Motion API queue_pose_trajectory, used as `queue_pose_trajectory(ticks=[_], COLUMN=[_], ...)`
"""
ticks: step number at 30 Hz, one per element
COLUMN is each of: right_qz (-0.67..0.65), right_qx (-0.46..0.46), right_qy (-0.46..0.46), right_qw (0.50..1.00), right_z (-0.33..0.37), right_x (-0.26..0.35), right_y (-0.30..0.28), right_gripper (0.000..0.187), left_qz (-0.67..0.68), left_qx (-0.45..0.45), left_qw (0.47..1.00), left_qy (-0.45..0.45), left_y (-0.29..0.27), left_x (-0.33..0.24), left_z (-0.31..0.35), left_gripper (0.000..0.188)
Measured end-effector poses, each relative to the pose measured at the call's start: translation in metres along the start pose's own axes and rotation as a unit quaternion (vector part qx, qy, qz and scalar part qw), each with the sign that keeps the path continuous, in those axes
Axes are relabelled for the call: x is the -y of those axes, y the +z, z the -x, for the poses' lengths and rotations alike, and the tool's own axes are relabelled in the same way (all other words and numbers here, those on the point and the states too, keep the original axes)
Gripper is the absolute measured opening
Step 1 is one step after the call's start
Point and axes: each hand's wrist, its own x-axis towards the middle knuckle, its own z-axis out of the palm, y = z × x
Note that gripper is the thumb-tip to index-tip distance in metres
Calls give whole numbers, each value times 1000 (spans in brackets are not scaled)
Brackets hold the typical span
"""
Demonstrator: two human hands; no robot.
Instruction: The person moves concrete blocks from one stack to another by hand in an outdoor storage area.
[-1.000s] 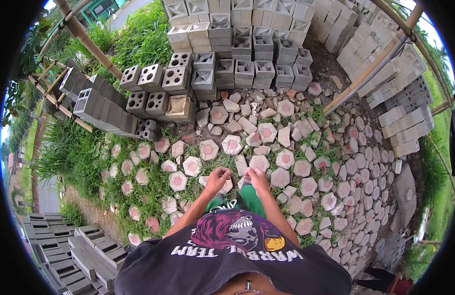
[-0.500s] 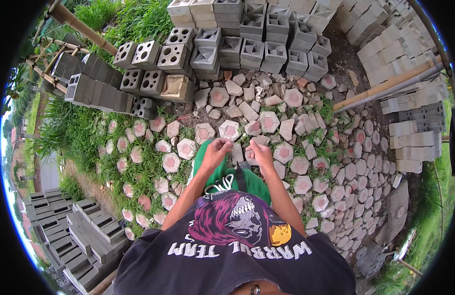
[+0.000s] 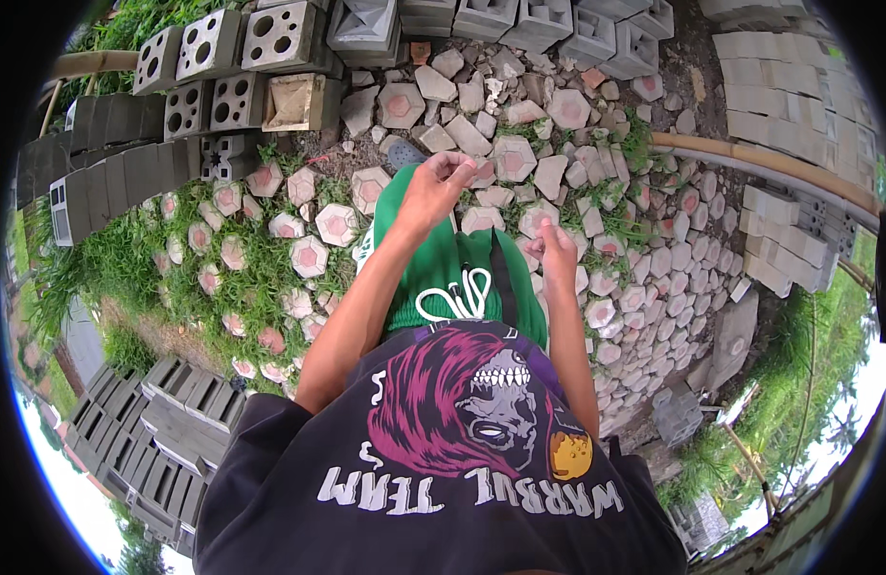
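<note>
My left hand [image 3: 435, 195] is raised in front of my green shorts [image 3: 412, 273], its thumb and fingers drawn together in a pinch. Whatever lies between those fingertips, if anything, is too small to make out. Lower and to the right, my right hand [image 3: 556, 253] has its fingers curled, thumb uppermost; its grip is also unclear. A gap separates the two hands. White drawstrings [image 3: 456, 299] and a dark strap [image 3: 506, 278] hang at the waist. Beyond the left hand, a grey shoe [image 3: 404, 153] shows on the ground.
Hexagonal pavers [image 3: 515, 158] with pinkish centres cover the ground, among grass [image 3: 237, 287] and broken pieces. Concrete blocks with holes [image 3: 282, 36] stand stacked ahead. More grey blocks [image 3: 186, 422] are piled at left, and pale blocks [image 3: 783, 91] at right beside a bamboo pole [image 3: 749, 158].
My hands have moved apart, the left one now farther forward than the right. A shoe has come into sight beneath the shorts. The stacked blocks ahead sit higher in the picture.
</note>
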Motion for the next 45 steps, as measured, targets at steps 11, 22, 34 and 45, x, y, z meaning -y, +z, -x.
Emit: queue_pose_trajectory(ticks=[11,22,34,45], right_qz=[154,258,290,108], right_qx=[116,181,180,124], right_qy=[-21,-61,-70,-152], right_qw=[981,947,937,975], right_z=[-22,-56,-338,-604], right_x=[94,155,251,431], right_y=[84,112,167,298], right_gripper=[23,26,29,57], left_qz=[97,221,419,322], left_qx=[-62,-178,-228,-262], left_qw=[992,959,879,909], left_qy=[-41,14,-25,-27], left_y=[-33,-32,-19,-45], left_x=[-35,-42,-60,-211], left_z=[-27,-8,-192,-534], left_gripper=[36,38,29,49])
